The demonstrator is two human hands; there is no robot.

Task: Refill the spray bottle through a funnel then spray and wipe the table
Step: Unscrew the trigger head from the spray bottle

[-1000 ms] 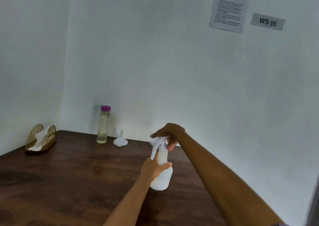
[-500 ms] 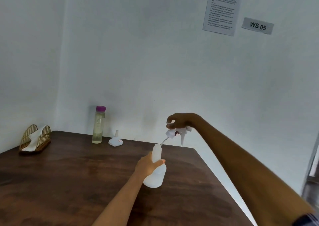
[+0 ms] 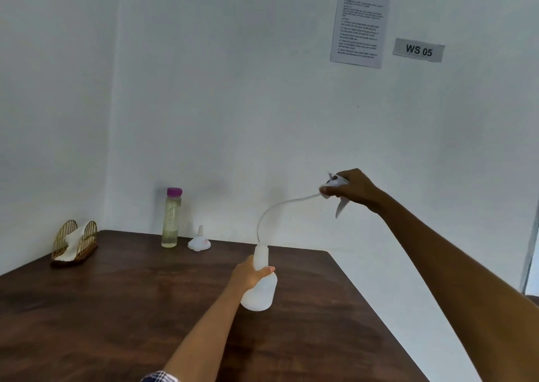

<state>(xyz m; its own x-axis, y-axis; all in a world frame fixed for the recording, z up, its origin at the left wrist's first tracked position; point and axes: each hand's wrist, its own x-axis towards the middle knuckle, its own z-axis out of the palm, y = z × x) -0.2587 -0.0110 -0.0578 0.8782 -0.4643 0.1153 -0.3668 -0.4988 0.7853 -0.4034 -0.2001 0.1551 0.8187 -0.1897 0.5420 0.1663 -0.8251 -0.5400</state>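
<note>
A white spray bottle stands upright on the dark wooden table. My left hand grips it around the neck. My right hand holds the white spray head up in the air, to the right of and above the bottle. The head's thin dip tube curves down, and its lower end is still in the bottle's open mouth. A white funnel lies mouth-down near the wall. Beside it stands a clear bottle with a purple cap, filled with pale liquid.
A gold wire holder with a white cloth sits at the table's far left. The table's right edge runs diagonally close to the bottle. A printed sheet and a "WS 05" label hang on the white wall.
My right hand has lifted the spray head off the bottle and carried it up and to the right, drawing the dip tube out. My left hand keeps holding the bottle.
</note>
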